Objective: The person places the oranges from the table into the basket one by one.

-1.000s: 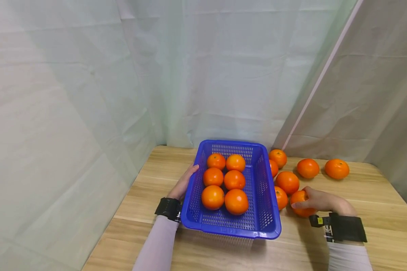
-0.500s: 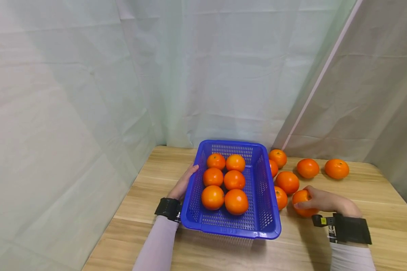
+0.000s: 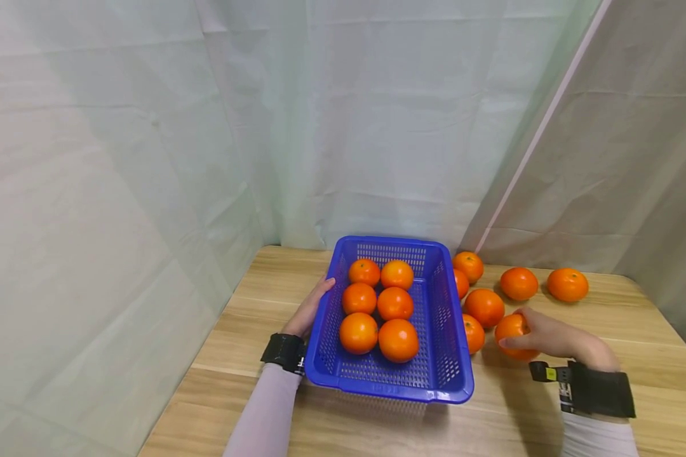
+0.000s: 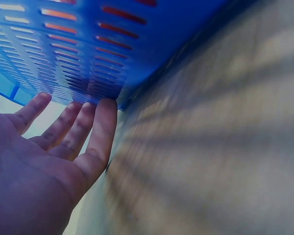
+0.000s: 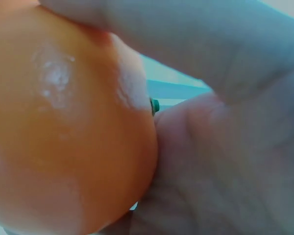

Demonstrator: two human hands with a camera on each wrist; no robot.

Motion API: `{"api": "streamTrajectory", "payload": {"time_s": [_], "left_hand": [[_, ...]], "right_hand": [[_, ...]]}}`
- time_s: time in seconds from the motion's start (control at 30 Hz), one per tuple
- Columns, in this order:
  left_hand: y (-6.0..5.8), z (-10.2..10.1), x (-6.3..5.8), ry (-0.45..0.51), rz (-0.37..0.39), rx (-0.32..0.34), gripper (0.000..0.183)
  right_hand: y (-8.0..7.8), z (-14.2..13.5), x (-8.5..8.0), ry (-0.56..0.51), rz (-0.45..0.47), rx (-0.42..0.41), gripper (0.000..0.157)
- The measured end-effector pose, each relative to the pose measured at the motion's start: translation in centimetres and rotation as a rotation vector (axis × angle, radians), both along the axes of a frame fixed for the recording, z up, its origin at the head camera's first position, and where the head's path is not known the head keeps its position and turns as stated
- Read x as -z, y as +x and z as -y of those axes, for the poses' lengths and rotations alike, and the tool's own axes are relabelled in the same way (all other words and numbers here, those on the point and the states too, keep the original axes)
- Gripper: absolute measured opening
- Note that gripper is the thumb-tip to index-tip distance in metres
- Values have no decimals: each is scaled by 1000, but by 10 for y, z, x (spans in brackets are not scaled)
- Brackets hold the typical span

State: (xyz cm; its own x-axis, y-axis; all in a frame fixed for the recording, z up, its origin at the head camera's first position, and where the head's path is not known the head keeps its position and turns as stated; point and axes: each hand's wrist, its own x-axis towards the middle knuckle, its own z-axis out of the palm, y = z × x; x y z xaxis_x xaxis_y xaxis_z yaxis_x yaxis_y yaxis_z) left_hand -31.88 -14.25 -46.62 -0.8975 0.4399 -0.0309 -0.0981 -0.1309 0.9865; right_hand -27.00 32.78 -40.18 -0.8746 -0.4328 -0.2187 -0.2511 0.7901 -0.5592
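A blue perforated plastic basket (image 3: 389,391) stands on the wooden table with several oranges (image 3: 396,303) in two columns at its left and middle. My left hand (image 3: 311,309) is at the basket's left side. In the left wrist view its fairly straight fingertips touch the slotted wall (image 4: 88,63), with the palm apart from it. Right of the basket, my right hand (image 3: 554,333) grips an orange (image 3: 511,327), thumb at the near side. Close up in the right wrist view, that orange (image 5: 63,122) lies against the palm, a green stem end showing.
Several loose oranges (image 3: 484,308) lie along the basket's right wall, some partly hidden by its rim. Two more, one orange (image 3: 519,284) and another orange (image 3: 568,285), sit near the table's back edge. Pale curtains (image 3: 389,127) hang behind and at both sides.
My right hand and the orange in it have shifted slightly right and away from me. The left hand, the basket and the other oranges look unmoved.
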Motion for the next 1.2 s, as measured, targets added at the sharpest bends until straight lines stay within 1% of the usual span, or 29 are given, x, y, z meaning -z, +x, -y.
{"api": "streamTrajectory", "payload": {"time_s": [0.1,0.2,0.4,0.57,0.83,1.03,1.2], "left_hand": [[-1,0,0,14,-7,5,58],[-1,0,0,10,-5,2,58],[0,0,-1,-2,5,11,59],[0,0,-2,2,-3,23,59],[0,1,-1,21,7,22,59],[0,1,0,0,12,15,60],[-1,1,0,19,11,21,60]], "right_hand": [[1,1,-3,-29,-27,-9,61],[1,1,-5,-51,-80,-11,66],[1,5,-9,-92,-213,-9,63],[3,12,-13,-116,-306,-19,66],[1,21,-14,-132,-379,-10,64],[1,27,-15,-125,-406,-6,66],[2,32,-19,-150,-416,-13,63]]}}
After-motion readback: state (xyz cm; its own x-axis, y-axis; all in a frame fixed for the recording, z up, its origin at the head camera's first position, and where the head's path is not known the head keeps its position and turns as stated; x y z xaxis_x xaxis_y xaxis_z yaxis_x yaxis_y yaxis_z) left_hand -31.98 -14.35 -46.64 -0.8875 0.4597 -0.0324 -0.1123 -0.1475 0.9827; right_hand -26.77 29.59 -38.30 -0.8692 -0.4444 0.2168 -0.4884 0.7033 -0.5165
